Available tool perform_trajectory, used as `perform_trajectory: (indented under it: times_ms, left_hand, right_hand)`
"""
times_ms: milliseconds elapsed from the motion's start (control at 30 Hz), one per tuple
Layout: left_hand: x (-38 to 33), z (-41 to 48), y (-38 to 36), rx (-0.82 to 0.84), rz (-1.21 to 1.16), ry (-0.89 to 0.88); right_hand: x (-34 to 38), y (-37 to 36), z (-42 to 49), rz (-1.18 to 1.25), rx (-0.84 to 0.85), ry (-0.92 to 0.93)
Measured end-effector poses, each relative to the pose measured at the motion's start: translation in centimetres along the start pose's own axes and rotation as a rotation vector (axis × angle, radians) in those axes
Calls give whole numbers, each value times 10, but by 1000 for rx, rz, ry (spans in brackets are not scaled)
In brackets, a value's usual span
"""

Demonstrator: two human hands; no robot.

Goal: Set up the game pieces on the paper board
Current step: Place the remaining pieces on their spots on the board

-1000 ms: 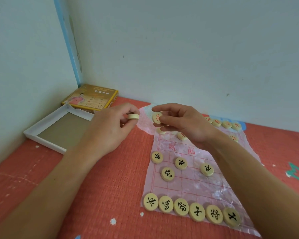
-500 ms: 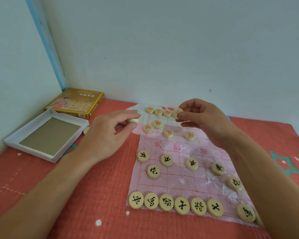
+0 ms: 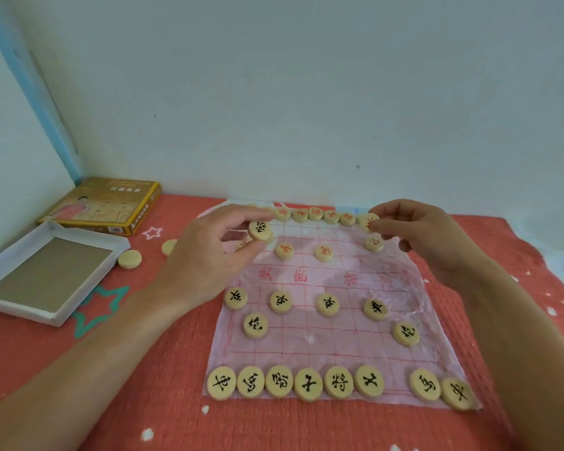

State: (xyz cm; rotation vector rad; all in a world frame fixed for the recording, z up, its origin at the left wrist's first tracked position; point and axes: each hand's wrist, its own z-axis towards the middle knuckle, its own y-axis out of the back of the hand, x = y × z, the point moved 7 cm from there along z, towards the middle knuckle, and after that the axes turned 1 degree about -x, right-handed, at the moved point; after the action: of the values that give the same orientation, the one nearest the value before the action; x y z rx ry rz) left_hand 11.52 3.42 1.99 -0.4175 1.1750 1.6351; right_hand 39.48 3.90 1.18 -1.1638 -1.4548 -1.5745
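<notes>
A pink paper board [image 3: 339, 340] with a red grid lies on the red mat. Black-marked round pieces [image 3: 308, 384] line its near edge, with more in the rows above. Red-marked pieces [image 3: 315, 213] line the far edge. My left hand [image 3: 205, 255] pinches a black-marked piece [image 3: 259, 230] over the board's far left corner. My right hand [image 3: 420, 236] grips a red-marked piece [image 3: 368, 220] at the right end of the far row. Two loose pieces [image 3: 129, 258] lie face down on the mat, left of the board.
A white box tray [image 3: 0, 307] sits at the left with the yellow game box lid [image 3: 105, 206] behind it. Pale walls close off the back and the left side. The red mat [image 3: 144, 385] has star patterns.
The view has swung right, showing the whole board. My right hand moved rightward along the far row. My left hand's piece now faces up, showing a black mark.
</notes>
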Motion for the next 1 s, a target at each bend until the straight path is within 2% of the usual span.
perform_trajectory:
  times_ms: [167, 633, 1000]
  left_hand:
    - [-6, 1, -14, 6, 31, -66]
    - [-4, -4, -18, 1, 57, -98]
    - [-6, -4, -21, 17, 30, -86]
  right_hand:
    - [-9, 2, -5, -133, -5, -2]
    - [-13, -15, -2, -633, -59, 29]
    - [-12, -15, -4, -644, -93, 35]
